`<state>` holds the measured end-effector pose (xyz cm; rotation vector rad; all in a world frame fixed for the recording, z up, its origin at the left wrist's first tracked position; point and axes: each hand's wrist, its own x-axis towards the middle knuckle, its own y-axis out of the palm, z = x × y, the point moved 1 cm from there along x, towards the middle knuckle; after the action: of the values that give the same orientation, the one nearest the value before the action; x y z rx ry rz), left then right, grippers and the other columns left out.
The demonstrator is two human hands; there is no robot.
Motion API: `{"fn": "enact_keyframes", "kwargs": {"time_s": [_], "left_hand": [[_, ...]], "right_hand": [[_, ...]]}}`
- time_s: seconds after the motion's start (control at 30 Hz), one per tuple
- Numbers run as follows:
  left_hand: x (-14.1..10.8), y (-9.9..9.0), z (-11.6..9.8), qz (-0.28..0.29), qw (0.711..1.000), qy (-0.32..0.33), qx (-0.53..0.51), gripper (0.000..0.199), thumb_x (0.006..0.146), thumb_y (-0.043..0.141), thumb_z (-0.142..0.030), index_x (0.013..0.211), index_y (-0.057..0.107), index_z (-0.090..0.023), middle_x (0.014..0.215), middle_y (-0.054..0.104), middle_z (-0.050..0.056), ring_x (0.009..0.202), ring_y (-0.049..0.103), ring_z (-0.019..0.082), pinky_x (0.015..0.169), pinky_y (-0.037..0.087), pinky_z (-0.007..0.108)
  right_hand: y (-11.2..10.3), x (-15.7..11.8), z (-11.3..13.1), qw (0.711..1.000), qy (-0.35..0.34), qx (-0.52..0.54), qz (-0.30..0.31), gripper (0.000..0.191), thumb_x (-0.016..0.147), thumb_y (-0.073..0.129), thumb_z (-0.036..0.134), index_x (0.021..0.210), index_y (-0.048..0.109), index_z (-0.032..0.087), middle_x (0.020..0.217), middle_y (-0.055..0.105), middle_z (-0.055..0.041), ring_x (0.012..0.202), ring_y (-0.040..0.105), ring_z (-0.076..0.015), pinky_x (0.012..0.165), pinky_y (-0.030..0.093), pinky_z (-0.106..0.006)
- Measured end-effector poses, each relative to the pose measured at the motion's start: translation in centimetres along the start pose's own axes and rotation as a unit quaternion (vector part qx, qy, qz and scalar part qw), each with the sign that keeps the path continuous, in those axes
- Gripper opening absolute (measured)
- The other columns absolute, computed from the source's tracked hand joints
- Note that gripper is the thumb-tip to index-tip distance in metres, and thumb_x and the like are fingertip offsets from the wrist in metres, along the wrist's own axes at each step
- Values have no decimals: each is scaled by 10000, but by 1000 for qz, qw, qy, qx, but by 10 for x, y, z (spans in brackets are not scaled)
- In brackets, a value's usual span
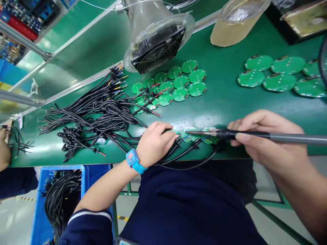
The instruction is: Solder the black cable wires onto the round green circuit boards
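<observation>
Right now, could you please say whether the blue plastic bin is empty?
Not empty: a bundle of black cables lies inside the blue plastic bin.

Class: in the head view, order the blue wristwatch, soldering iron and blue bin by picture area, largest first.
1. Blue bin
2. Soldering iron, long but slim
3. Blue wristwatch
Bin and iron are cut off.

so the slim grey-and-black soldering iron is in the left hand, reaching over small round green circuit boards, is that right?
Not quite: the head view shows the slim grey-and-black soldering iron in the right hand. It does reach over small round green circuit boards.
</observation>
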<state>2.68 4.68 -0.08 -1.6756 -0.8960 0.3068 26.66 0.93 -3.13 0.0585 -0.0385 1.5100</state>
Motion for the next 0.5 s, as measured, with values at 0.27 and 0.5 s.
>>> {"fn": "enact_keyframes", "kwargs": {"time_s": [0.27, 0.5], "left_hand": [[2, 1, 3, -23, 999, -30, -16, 181, 873, 537, -246, 788, 670, -159, 918, 633, 82, 868, 567, 173, 774, 495, 322], [0, 7, 0, -51, 998, -40, -15, 193, 873, 531, -230, 743, 645, -143, 818, 619, 69, 793, 553, 156, 728, 473, 301]], "right_hand": [[7, 3, 11, 994, 9, -110, 16, 204, 694, 677, 336, 728, 548, 182, 622, 603, -10, 467, 561, -110, 408, 439, -192], [12, 4, 16, 987, -5, -159, 14, 197, 685, 659, 345, 705, 548, 183, 581, 597, -3, 452, 560, -110, 359, 406, -180]]}}
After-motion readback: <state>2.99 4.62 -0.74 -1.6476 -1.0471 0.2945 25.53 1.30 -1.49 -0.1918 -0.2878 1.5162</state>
